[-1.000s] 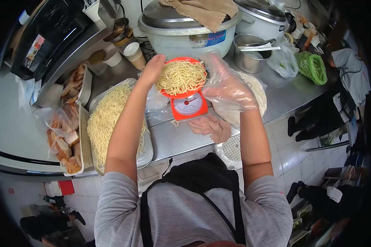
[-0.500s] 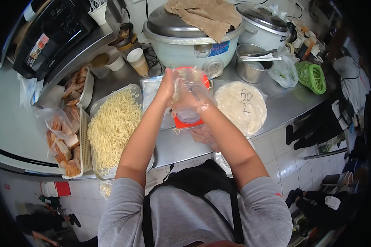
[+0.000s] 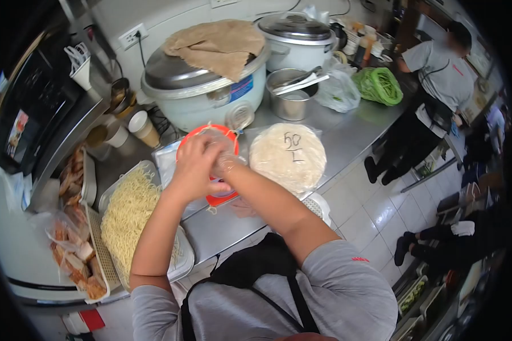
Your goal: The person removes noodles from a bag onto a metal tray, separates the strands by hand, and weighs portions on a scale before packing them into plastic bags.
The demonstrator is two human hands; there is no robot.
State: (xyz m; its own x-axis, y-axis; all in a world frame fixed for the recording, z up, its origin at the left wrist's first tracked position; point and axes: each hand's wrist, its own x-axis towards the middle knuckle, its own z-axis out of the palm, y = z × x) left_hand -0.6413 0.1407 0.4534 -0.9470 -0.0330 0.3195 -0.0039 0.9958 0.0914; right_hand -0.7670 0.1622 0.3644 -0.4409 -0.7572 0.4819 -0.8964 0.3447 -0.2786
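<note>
As hands [image 3: 197,166] overlap — left half-open, right unclear — the red plate's edge [image 3: 233,136] juts beyond.

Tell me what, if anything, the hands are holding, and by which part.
It cannot be told: the bare left hand and the plastic-gloved right hand overlap over the round orange-red plate, hiding any grip.

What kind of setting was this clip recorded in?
Most likely a commercial or restaurant kitchen: a large rice cooker stands on a steel counter, beside a big tray of noodles, and a co-worker stands farther along.
</note>
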